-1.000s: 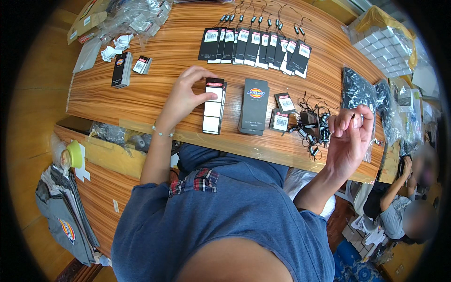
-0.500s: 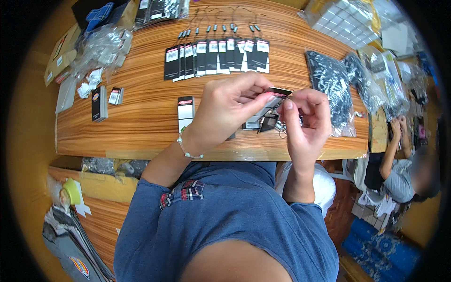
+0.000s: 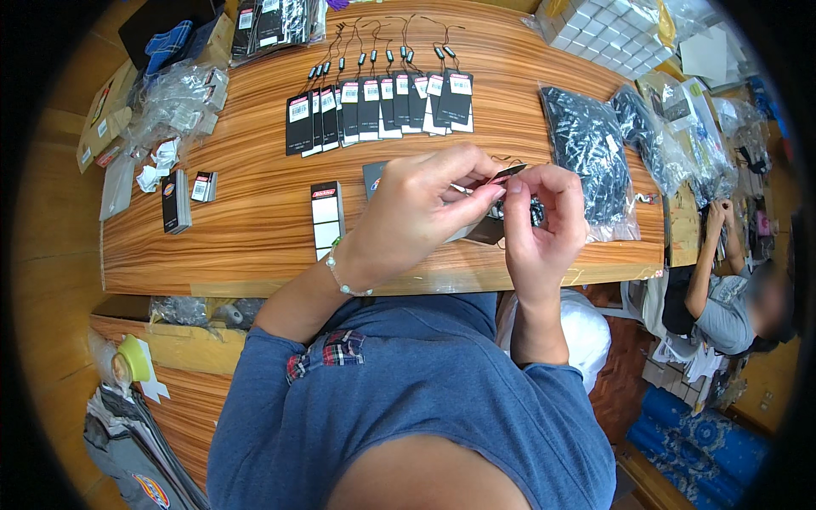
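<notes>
My left hand, with a beaded bracelet on its wrist, pinches a black hang tag with a pink-and-white sticker, tilted nearly edge-on. My right hand is closed at the tag's top end, thumb against forefinger. A thin dark cord shows by these fingertips; how it sits in them is mostly hidden. Beneath the hands lie dark tags and loose black cords, partly covered. Left of my left hand stands a stack of labels with red tops and white panels.
Farther back lies a row of corded black hang tags. A clear bag of black cords rests at the right, below white boxes. Tag stacks and crumpled paper are at left. Another person sits at far right.
Both hands stay together at the tag, which has turned more edge-on. The right fingers have drawn in closer to its end. The whole view has shifted slightly.
</notes>
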Demonstrator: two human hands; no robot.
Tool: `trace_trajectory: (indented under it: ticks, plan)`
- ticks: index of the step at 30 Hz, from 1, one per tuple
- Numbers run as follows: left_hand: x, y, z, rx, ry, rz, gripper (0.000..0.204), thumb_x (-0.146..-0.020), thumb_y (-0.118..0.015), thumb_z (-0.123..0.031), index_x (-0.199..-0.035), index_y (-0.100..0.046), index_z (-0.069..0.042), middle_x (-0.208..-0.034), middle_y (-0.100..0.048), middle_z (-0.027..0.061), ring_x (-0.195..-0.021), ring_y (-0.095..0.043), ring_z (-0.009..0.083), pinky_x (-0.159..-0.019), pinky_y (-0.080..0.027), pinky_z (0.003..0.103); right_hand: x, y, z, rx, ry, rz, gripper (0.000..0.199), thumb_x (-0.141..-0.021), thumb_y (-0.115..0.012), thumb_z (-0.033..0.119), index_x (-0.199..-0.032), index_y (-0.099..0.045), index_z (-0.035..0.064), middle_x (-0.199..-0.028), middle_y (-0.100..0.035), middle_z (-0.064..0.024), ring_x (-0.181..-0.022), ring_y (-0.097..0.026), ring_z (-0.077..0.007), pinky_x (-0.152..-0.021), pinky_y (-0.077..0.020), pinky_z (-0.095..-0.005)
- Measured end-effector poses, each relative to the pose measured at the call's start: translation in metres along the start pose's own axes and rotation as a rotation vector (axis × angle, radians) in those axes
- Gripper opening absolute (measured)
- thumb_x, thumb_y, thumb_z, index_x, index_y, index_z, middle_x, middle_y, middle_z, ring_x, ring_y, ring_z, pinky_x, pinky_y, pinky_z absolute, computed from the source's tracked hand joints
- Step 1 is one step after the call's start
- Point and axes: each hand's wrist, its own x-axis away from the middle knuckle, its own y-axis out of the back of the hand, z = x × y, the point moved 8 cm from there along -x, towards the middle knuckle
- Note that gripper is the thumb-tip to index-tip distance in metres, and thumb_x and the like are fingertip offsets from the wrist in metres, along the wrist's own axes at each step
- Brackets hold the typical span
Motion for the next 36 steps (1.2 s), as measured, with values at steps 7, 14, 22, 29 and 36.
trace_trajectory:
  ticks: [7, 14, 22, 29, 36]
  plan:
    - [-0.003, -0.005, -0.004, -0.214, -0.133, 0.105, 0.016, -0.076, -0.063, -0.004, -0.091, -0.061, 0.001, -0.082, -0.063, 0.0085, -0.072, -0.062, 0.0139, -0.06, -0.051, 0.023, 0.001, -0.004, -0.021, -0.271, -0.3, 0.107, 0.016, -0.083, -0.052, -0.003, -0.098, -0.046, -0.0008, -0.072, -0.055, -0.0025, -0.063, -0.05, -0.0051, -0.056, -0.0393, -0.0162]
    - [-0.004, -0.007, -0.008, -0.216, -0.144, 0.115, 0.017, -0.075, -0.063, -0.004, -0.091, -0.061, 0.0, -0.082, -0.062, 0.0094, -0.072, -0.061, 0.0173, -0.062, -0.05, 0.026, 0.001, -0.003, -0.025, -0.391, -0.386, 0.105, 0.016, -0.084, -0.05, -0.004, -0.099, -0.046, -0.0021, -0.073, -0.056, -0.0043, -0.068, -0.053, -0.0065, -0.06, -0.0422, -0.0175]
    - [-0.004, -0.003, -0.026, -0.434, -0.437, 0.018, 0.015, -0.068, -0.064, -0.006, -0.083, -0.063, -0.004, -0.081, -0.061, 0.0053, -0.074, -0.058, 0.0192, -0.064, -0.047, 0.029, -0.003, -0.012, -0.028, -0.657, -0.548, 0.202, 0.014, -0.086, -0.05, 0.004, -0.099, -0.048, -0.0022, -0.078, -0.058, -0.0061, -0.066, -0.054, -0.0078, -0.062, -0.0444, -0.02]
    - [0.001, -0.016, -0.04, -0.742, -0.936, 0.051, 0.012, -0.065, -0.062, -0.014, -0.077, -0.064, -0.012, -0.083, -0.059, -0.0005, -0.082, -0.057, 0.0144, -0.073, -0.045, 0.033, 0.009, -0.014, -0.063, -0.871, -0.693, 0.242, 0.013, -0.086, -0.053, 0.01, -0.094, -0.052, 0.0007, -0.085, -0.057, -0.004, -0.072, -0.052, -0.0082, -0.068, -0.042, -0.0197]
    - [-0.007, -0.008, -0.022, -0.642, -0.907, 0.139, 0.013, -0.068, -0.06, -0.012, -0.08, -0.062, -0.011, -0.084, -0.061, -0.0002, -0.081, -0.059, 0.016, -0.073, -0.045, 0.033, -0.013, 0.006, -0.056, -0.71, -0.431, 0.022, 0.009, -0.089, -0.049, 0.013, -0.089, -0.05, 0.0037, -0.088, -0.057, -0.0079, -0.07, -0.049, -0.0083, -0.066, -0.0408, -0.02]
